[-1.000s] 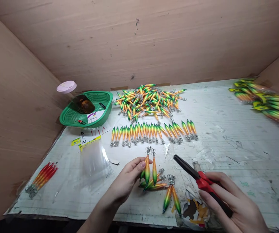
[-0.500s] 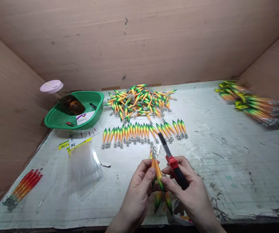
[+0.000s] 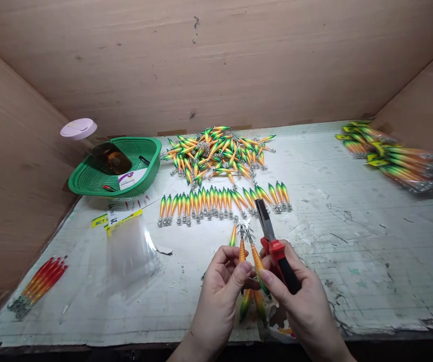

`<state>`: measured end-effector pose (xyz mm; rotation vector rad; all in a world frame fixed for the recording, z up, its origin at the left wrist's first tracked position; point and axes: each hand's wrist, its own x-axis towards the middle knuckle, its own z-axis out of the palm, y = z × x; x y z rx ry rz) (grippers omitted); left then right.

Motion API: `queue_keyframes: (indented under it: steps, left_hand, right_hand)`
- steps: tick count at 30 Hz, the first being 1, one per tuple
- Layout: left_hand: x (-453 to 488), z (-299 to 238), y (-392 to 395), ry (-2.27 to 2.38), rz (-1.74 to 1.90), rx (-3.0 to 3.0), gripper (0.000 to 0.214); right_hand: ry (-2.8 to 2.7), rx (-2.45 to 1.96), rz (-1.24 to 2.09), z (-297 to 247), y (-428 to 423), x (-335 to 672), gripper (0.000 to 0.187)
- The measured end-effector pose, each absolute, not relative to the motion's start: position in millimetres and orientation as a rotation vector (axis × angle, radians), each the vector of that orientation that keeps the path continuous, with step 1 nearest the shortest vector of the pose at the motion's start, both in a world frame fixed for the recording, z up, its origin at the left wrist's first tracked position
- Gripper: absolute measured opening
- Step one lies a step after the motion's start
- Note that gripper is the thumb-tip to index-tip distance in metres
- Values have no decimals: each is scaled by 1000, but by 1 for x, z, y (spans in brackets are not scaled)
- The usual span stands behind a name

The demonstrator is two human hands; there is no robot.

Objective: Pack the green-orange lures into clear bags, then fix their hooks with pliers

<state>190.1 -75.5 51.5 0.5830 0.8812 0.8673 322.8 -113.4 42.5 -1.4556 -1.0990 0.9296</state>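
Near the front edge, my left hand (image 3: 219,289) pinches an orange-and-green squid jig (image 3: 242,249) between thumb and fingers, its hook crown pointing up. My right hand (image 3: 306,299) is closed round red-and-black pliers (image 3: 275,247), jaws pointing away, and its thumb and fingertips also hold a second squid jig (image 3: 256,257). The two jigs stand side by side, slightly apart. More loose jigs lie beneath and just beyond my hands, partly covered by them. Farther out is a row of squid jigs (image 3: 218,201), with a heaped pile of jigs (image 3: 220,153) behind it.
At the back left a green basket (image 3: 152,176) holds a pink-lidded cup (image 3: 78,129). Clear plastic bags (image 3: 131,256) with yellow headers lie left of my hands. Red-yellow jigs (image 3: 40,284) lie far left, bagged jigs (image 3: 405,158) at the right. Wooden panels enclose the table.
The two jigs, close together before, are now apart, one in each hand. The pliers have shifted slightly right and up along with my right hand.
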Motion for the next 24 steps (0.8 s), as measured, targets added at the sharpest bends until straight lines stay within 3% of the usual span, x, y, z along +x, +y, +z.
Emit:
queue_keyframes:
  steps: [7,13,18,24]
  left_hand:
    - [191,50,-75,969,858,671,35]
    - [190,46,-73,1081,953,876,31]
    - [190,43,-69,908,918,649,29]
    - [203,45,-71,635,868,314,25]
  right_hand:
    - [-1046,-1453,778,49,-112,320,20]
    - [-792,-1337,996,38,-117,322,21]
    - [-553,-1290,1098,25,-117,322,26]
    - [-633,-1324,1084,18,-110,314,25]
